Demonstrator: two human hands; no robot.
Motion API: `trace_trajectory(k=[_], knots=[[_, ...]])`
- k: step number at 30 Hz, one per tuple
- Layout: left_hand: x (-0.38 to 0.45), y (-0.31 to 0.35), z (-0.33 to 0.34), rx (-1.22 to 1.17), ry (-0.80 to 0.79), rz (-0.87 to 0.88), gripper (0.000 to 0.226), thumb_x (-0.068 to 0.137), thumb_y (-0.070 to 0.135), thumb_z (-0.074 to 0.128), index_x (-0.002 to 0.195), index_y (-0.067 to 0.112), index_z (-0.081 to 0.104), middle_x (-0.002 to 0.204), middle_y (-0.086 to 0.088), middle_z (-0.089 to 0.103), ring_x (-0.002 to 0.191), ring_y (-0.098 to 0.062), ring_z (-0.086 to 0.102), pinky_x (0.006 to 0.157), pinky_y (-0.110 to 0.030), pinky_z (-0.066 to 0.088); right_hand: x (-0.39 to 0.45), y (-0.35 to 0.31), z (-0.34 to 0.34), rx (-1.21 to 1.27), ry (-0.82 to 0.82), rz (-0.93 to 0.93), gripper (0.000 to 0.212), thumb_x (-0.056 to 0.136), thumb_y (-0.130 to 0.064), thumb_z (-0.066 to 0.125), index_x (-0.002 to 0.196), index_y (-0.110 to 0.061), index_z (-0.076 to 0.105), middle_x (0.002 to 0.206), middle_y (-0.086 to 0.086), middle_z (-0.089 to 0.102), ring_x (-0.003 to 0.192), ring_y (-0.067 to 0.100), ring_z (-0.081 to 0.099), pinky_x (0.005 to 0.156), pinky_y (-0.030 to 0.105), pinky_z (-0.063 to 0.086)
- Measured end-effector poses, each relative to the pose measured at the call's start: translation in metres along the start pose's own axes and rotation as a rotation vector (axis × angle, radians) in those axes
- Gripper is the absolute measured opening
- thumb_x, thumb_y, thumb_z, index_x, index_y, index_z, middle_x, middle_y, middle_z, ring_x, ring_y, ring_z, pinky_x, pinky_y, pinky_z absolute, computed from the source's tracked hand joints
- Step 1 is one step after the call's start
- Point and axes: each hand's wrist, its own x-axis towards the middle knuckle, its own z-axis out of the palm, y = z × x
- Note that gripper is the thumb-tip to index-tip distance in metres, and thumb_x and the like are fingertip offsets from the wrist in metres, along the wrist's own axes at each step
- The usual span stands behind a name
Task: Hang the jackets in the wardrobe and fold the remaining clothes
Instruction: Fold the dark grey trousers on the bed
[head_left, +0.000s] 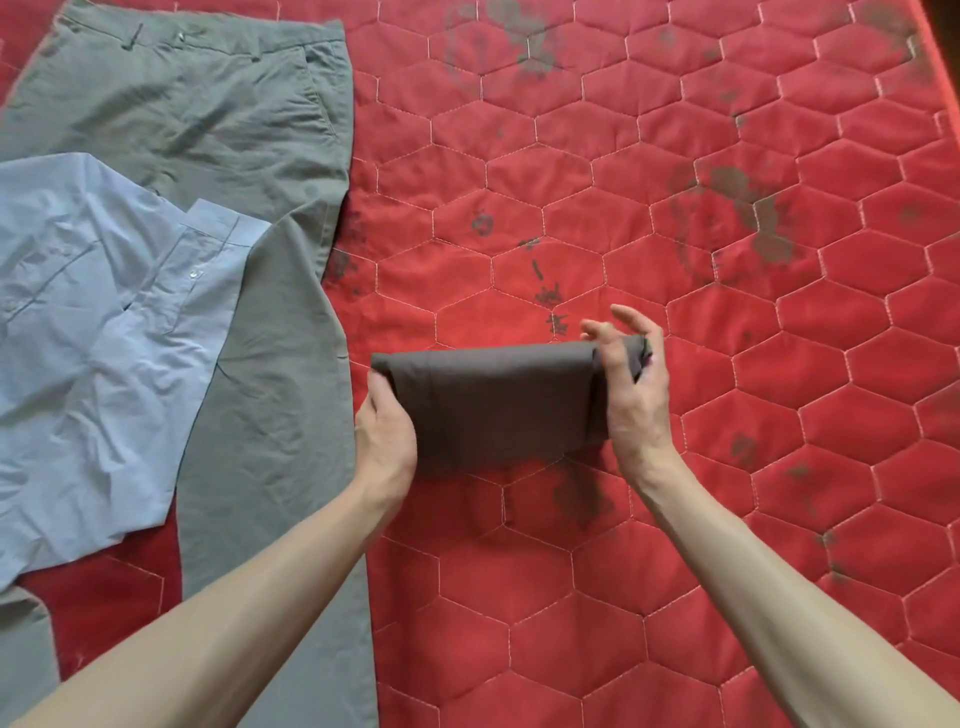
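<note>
I am seeing 2 bare forearms reaching in from the near edge over a red quilted mattress (675, 623) stitched in a hexagon pattern. My left hand (387, 436) is gripping the left end of a folded dark brown garment (498, 400), thumb on top and fingers hidden beneath. My right hand (631, 387) is holding the right end, thumb side against the cloth, while its fingers are spreading loosely above the far edge. The garment is sitting as a compact rectangle between both hands, casting a shadow on the mattress just below it; I cannot tell whether it is touching the surface. To the left, grey trousers (270, 312) are lying flat and unfolded, waistband at the far end. A light blue shirt (104, 338) is lying rumpled over them, further left. Dark smudges are marking the mattress beyond the hands and toward the far right corner.
</note>
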Motion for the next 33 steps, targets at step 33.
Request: trace_trajectory(k=[33], knots=[[0.014, -0.018, -0.017, -0.228, -0.303, -0.122, 0.061, 0.069, 0.004, 0.088, 0.125, 0.013, 0.066, 0.112, -0.005, 0.078, 0.105, -0.024, 0.074, 0.086, -0.034, 0.059, 0.033, 0.019, 0.028, -0.226, -0.259, 0.188, 0.037, 0.091, -0.068, 0.059, 0.119, -0.044, 0.065, 0.113, -0.025, 0.071, 0.113, -0.002, 0.064, 0.110, 0.040, 0.047]])
